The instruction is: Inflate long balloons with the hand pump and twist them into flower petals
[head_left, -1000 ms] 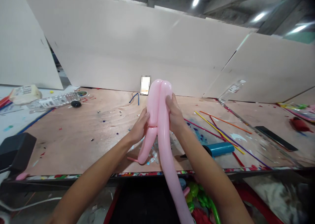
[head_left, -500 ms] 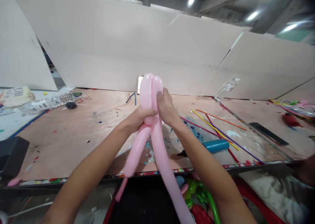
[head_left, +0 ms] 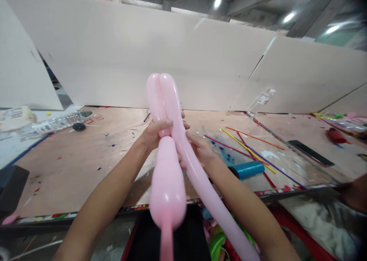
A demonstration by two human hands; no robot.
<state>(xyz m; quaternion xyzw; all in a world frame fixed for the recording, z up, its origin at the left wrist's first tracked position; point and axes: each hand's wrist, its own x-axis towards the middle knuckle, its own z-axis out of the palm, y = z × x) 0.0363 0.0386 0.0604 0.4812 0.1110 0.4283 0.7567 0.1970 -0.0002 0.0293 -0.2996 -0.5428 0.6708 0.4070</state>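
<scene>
The table's edge runs beneath the pink balloon.

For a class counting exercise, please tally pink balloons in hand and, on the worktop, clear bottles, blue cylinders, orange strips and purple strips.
Pink balloon: 1
Clear bottles: 2
Blue cylinder: 1
Orange strip: 1
Purple strip: 1
Total: 6

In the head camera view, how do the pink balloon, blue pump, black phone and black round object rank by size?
1. Pink balloon: largest, though nearest the camera.
2. Black phone and blue pump: too alike; pump partly hidden.
3. Black round object: smallest.
</scene>
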